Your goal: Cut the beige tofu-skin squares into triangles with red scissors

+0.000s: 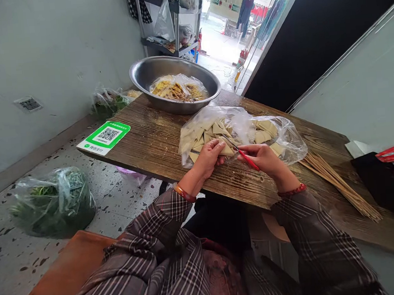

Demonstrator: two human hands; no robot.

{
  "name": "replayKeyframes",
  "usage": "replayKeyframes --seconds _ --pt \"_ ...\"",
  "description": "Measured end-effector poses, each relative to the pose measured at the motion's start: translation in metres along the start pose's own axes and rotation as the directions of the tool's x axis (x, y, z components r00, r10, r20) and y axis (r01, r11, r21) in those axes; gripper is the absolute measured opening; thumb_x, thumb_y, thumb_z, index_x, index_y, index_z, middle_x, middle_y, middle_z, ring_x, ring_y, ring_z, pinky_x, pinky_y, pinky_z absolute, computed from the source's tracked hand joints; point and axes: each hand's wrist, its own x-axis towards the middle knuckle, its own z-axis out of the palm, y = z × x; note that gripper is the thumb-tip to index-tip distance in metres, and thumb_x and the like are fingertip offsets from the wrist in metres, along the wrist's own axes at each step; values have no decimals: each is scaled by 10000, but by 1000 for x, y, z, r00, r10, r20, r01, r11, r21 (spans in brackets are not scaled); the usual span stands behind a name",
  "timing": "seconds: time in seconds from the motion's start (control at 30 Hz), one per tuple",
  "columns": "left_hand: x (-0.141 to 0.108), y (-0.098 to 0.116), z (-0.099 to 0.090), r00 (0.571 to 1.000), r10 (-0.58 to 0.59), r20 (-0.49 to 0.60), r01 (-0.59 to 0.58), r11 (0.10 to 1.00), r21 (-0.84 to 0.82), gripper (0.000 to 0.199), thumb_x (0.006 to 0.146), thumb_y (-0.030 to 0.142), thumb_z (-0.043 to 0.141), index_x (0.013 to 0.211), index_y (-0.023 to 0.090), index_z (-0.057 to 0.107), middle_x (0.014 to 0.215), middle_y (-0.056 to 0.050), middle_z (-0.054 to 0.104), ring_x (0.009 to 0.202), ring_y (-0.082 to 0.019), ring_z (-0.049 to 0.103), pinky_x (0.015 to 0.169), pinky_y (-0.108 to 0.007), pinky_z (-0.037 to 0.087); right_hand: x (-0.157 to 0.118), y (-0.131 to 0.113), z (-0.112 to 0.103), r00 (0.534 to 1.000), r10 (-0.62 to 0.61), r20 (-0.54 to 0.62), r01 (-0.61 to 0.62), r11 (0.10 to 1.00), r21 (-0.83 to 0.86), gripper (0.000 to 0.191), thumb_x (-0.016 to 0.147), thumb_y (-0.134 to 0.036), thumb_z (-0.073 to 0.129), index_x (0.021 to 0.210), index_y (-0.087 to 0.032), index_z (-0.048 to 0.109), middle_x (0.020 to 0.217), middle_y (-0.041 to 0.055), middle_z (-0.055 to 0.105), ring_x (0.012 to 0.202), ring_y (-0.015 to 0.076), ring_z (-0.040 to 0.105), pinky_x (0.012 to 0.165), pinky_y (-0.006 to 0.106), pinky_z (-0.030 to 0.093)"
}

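- Left fingers (219, 147) are grasping a tan sheet (227, 151).
- Right fingers (248, 148) are gripping red-handled scissors (250, 160).
- Similar pieces (196, 136) are lying in plastic (240, 122) on the worktop (148, 135).

Both arms, bent at the elbows, reach forward and converge. The left hand (211, 157) is curled in a pinch, thumb uppermost and fingers folded in. Near it, the right hand (262, 157) is closed in a grip, knuckles turned inward, its forearm (299, 207) slanting in from the right.

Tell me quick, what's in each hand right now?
Left hand: closed, holding a flat tan piece.
Right hand: closed, holding a red-handled tool.
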Motion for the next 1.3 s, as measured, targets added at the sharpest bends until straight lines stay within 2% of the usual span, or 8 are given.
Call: replayKeyframes --seconds 0.13,0.3,0.6,0.8,0.93,1.07,1.17,1.3 --pt "0 6 4 997 -34 -65 29 996 -81 274 860 354 700 781 157 526 625 41 581 435 -46 522 405 -156 354 5 15 1 989 33 -144 -13 990 140 701 621 -585 837 1134 -113 764 659 -6 624 509 87 444 474 250 321" --pt "2 9 7 989 61 -135 -77 990 -117 175 874 275 692 898 143 580 791 -1 660 677 -100 694 667 -213 557 -5 44 1 941 97 -324 -12 967 256 713 644 -602 817 1176 -134 740 660 -9 633 486 89 473 444 239 326" --pt "21 16 -2 932 331 -144 -261 894 363 568 878 185 652 1419 192 480 1206 -110 685 912 -152 710 824 -260 582 -18 66 5 884 135 -447 37 934 356 737 632 -622 809 1185 -142 726 723 -2 666 488 87 501 462 246 416" --pt "29 31 3 859 502 103 -349 425 835 422 813 109 647 1233 133 677 1378 -174 573 1223 -280 589 1095 -426 454 -17 66 1 897 130 -423 49 920 388 748 631 -592 828 1203 -120 724 713 -1 665 483 84 512 443 234 390" --pt "24 26 14 868 293 401 -426 25 904 331 833 91 574 1120 147 730 1197 -145 665 1148 -274 597 1076 -458 443 -17 69 0 898 124 -421 63 913 403 743 631 -582 825 1207 -124 729 679 -10 656 476 87 506 434 231 374" --pt "20 18 18 879 87 468 -425 -299 854 321 863 103 530 1119 147 719 1194 -141 679 1119 -277 580 1024 -446 450 -17 71 0 897 115 -427 86 902 423 747 612 -582 832 1194 -124 740 651 -19 642 478 86 497 442 228 377" --pt "21 15 19 879 64 472 -410 -401 819 319 883 125 518 1145 134 698 1228 -143 670 1135 -286 569 1001 -436 441 -17 71 0 904 93 -418 93 910 403 731 629 -589 822 1192 -130 744 654 -15 646 479 89 493 438 232 370" --pt "27 11 21 875 62 480 -414 -418 809 274 901 146 513 1091 135 711 1194 -149 682 1107 -282 580 978 -424 435 -16 71 1 905 76 -419 108 911 399 716 633 -581 823 1187 -133 749 655 -15 649 481 86 469 438 234 362"
